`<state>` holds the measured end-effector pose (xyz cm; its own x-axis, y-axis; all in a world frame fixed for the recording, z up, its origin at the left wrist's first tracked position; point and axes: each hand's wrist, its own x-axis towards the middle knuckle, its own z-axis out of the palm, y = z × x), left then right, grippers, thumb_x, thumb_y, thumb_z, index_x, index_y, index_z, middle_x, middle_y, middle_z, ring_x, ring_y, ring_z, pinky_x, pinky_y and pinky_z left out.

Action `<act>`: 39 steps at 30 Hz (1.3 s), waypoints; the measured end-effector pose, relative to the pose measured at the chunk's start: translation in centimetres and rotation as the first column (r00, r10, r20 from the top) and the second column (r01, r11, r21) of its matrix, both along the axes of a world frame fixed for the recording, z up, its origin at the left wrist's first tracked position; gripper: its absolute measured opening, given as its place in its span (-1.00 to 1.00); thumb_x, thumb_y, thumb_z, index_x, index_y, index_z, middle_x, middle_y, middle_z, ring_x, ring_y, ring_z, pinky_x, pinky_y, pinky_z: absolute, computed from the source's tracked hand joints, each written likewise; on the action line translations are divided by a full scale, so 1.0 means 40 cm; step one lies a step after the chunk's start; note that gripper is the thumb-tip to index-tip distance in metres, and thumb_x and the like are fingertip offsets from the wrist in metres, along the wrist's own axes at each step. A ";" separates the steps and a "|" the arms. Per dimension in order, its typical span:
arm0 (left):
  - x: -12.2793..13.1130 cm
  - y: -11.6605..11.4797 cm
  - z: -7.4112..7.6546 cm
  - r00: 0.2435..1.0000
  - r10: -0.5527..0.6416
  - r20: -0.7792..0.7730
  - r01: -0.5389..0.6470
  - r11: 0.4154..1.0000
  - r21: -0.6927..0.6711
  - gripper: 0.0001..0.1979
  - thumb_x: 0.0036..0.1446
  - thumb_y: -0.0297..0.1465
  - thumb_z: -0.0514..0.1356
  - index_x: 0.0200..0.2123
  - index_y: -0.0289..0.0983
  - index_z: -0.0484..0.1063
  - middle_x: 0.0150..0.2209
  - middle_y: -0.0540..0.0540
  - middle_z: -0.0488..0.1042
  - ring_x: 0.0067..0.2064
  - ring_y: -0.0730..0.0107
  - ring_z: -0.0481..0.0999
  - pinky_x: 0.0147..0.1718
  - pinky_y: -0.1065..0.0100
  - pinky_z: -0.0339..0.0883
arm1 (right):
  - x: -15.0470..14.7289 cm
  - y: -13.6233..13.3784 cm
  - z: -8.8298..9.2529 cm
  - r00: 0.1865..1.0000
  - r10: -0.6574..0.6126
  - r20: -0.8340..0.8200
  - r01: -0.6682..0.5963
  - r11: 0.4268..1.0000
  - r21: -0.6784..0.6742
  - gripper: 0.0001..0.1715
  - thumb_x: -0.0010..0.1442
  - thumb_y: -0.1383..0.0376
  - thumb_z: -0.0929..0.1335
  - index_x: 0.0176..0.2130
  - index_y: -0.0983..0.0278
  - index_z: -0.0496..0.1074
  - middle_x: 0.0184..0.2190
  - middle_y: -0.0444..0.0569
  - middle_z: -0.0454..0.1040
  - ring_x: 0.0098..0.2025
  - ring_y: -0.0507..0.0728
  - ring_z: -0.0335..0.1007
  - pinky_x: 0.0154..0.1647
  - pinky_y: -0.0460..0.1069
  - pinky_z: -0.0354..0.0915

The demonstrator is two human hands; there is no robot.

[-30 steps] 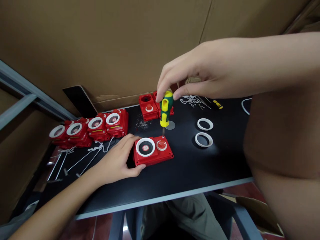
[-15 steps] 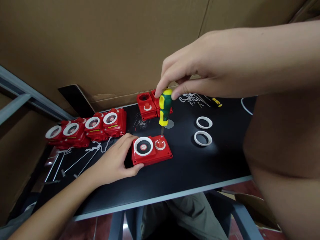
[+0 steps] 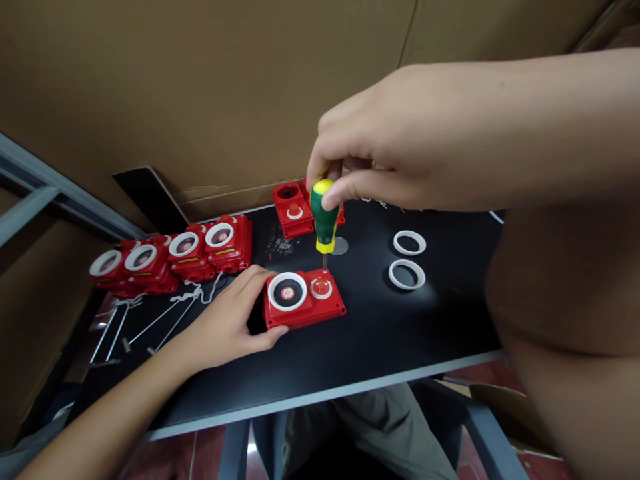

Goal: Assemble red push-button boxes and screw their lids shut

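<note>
Right-hand grip point(image 3: 367, 152) pinches a screwdriver point(image 3: 325, 217) by its handle, tip at a far corner of the red box point(image 3: 315, 313), whose left end the left hand point(image 3: 234, 321) clasps on the worktop point(image 3: 375, 347). Its white ring is on; that corner seems mid-work, the others unclear. Four ringed boxes point(image 3: 235, 257) look further along; a ringless back box point(image 3: 299, 228) and two loose rings point(image 3: 392, 277) seem unused yet.

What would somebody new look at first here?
Probably the green-and-yellow screwdriver, nearly upright in the right hand, its tip at the far right corner of a red box. The left hand grips that box's left end. Two white rings sit farther right on the black table.
</note>
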<state>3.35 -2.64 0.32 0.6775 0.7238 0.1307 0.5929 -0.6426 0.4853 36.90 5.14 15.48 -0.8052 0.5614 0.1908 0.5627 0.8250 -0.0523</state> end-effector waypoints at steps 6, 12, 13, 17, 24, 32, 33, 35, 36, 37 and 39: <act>0.000 -0.001 0.001 1.000 0.008 0.002 -0.008 1.000 -0.016 -0.47 0.37 -0.11 0.39 0.24 -0.25 0.40 0.13 -0.27 0.53 0.09 -0.02 0.63 0.14 0.02 0.59 | -0.046 -0.046 0.034 0.965 -0.244 0.096 0.247 0.969 -0.021 -0.67 0.54 0.04 0.41 -0.08 0.17 0.68 -0.25 -0.16 0.67 -0.40 0.00 0.33 -0.35 0.00 0.13; 0.001 -0.001 0.000 1.000 0.005 -0.009 -0.005 1.000 0.005 -0.44 0.37 -0.11 0.39 0.28 -0.24 0.38 0.13 -0.27 0.53 0.10 -0.03 0.63 0.16 0.02 0.59 | -0.016 -0.031 0.029 0.989 -0.142 0.040 0.143 0.989 -0.031 -0.72 0.54 0.13 0.37 -0.08 0.20 0.64 -0.37 -0.21 0.58 -0.46 -0.07 0.25 -0.42 -0.04 0.04; 0.002 -0.001 0.000 1.000 0.006 -0.009 -0.006 1.000 0.006 -0.44 0.37 -0.11 0.39 0.28 -0.24 0.38 0.14 -0.26 0.53 0.10 -0.03 0.64 0.16 0.02 0.58 | -0.014 -0.033 0.027 0.987 -0.155 0.044 0.156 0.987 -0.033 -0.73 0.53 0.13 0.36 -0.08 0.21 0.62 -0.38 -0.21 0.57 -0.47 -0.07 0.23 -0.43 -0.04 0.04; 0.002 -0.001 0.003 1.000 0.010 -0.008 -0.010 1.000 -0.009 -0.46 0.37 -0.11 0.39 0.26 -0.24 0.39 0.13 -0.26 0.53 0.09 -0.02 0.64 0.15 0.04 0.59 | -0.029 -0.053 0.023 0.948 -0.291 0.132 0.298 0.954 -0.035 -0.58 0.58 -0.05 0.30 -0.04 0.20 0.56 -0.38 -0.15 0.56 -0.52 -0.04 0.19 -0.45 -0.01 0.07; 0.002 -0.001 0.002 1.000 0.002 -0.007 -0.002 1.000 -0.018 -0.45 0.39 -0.10 0.37 0.28 -0.24 0.37 0.15 -0.27 0.52 0.13 -0.01 0.62 0.18 0.04 0.57 | -0.032 -0.066 0.019 0.945 -0.287 0.158 0.290 0.957 0.004 -0.40 0.58 -0.21 0.23 -0.05 0.18 0.55 -0.36 -0.15 0.59 -0.55 -0.04 0.19 -0.48 0.02 0.08; -0.001 -0.003 0.000 1.000 0.014 -0.016 -0.015 1.000 -0.021 -0.41 0.36 -0.08 0.38 0.30 -0.24 0.37 0.16 -0.28 0.53 0.12 -0.03 0.63 0.20 0.01 0.58 | -0.030 -0.042 0.024 0.986 -0.155 0.064 0.160 0.983 -0.094 -0.53 0.53 -0.17 0.33 -0.01 0.10 0.61 -0.17 -0.17 0.67 -0.40 -0.01 0.36 -0.47 -0.02 0.17; -0.001 -0.003 0.000 1.000 0.016 -0.014 -0.017 1.000 -0.021 -0.41 0.36 -0.08 0.39 0.30 -0.24 0.38 0.15 -0.28 0.53 0.12 -0.03 0.63 0.20 0.01 0.58 | -0.022 -0.035 0.025 0.994 -0.099 0.040 0.103 0.989 -0.107 -0.54 0.51 -0.17 0.35 0.03 0.07 0.63 -0.09 -0.18 0.68 -0.35 -0.01 0.40 -0.45 -0.03 0.21; 0.001 -0.003 -0.001 1.000 0.023 -0.014 -0.024 0.999 -0.027 -0.41 0.35 -0.07 0.39 0.29 -0.23 0.39 0.14 -0.28 0.54 0.11 -0.04 0.63 0.19 0.00 0.59 | -0.006 -0.021 0.027 1.000 0.007 -0.010 -0.008 0.990 -0.140 -0.57 0.49 -0.12 0.39 0.13 0.02 0.64 0.04 -0.20 0.68 -0.24 -0.01 0.47 -0.38 -0.08 0.28; 0.001 -0.003 -0.001 1.000 0.024 -0.013 -0.025 0.999 -0.029 -0.41 0.35 -0.07 0.40 0.29 -0.23 0.39 0.14 -0.28 0.55 0.11 -0.04 0.63 0.19 0.00 0.59 | 0.001 -0.015 0.030 0.998 0.049 -0.028 -0.053 0.985 -0.162 -0.57 0.49 -0.09 0.40 0.18 0.00 0.64 0.09 -0.21 0.67 -0.18 -0.01 0.50 -0.34 -0.10 0.32; 0.002 -0.003 -0.002 1.000 0.025 -0.013 -0.025 0.999 -0.029 -0.41 0.35 -0.07 0.40 0.29 -0.23 0.40 0.14 -0.28 0.55 0.11 -0.04 0.63 0.19 0.00 0.59 | 0.006 -0.011 0.032 0.995 0.086 -0.043 -0.093 0.979 -0.184 -0.56 0.49 -0.06 0.40 0.22 -0.02 0.63 0.14 -0.22 0.66 -0.12 -0.01 0.53 -0.29 -0.13 0.36; 0.001 -0.003 -0.002 1.000 0.022 -0.017 -0.022 1.000 -0.023 -0.40 0.35 -0.06 0.39 0.29 -0.23 0.39 0.14 -0.28 0.55 0.11 -0.04 0.63 0.20 0.00 0.59 | 0.011 -0.006 0.036 0.988 0.145 -0.050 -0.153 0.961 -0.231 -0.53 0.51 -0.03 0.39 0.28 -0.01 0.61 0.23 -0.23 0.62 -0.02 0.00 0.56 -0.18 -0.14 0.43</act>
<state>3.41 -2.77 0.22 0.6635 0.7411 0.1025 0.6151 -0.6183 0.4893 37.36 4.89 16.91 -0.8788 0.4675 0.0954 0.4293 0.8620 -0.2697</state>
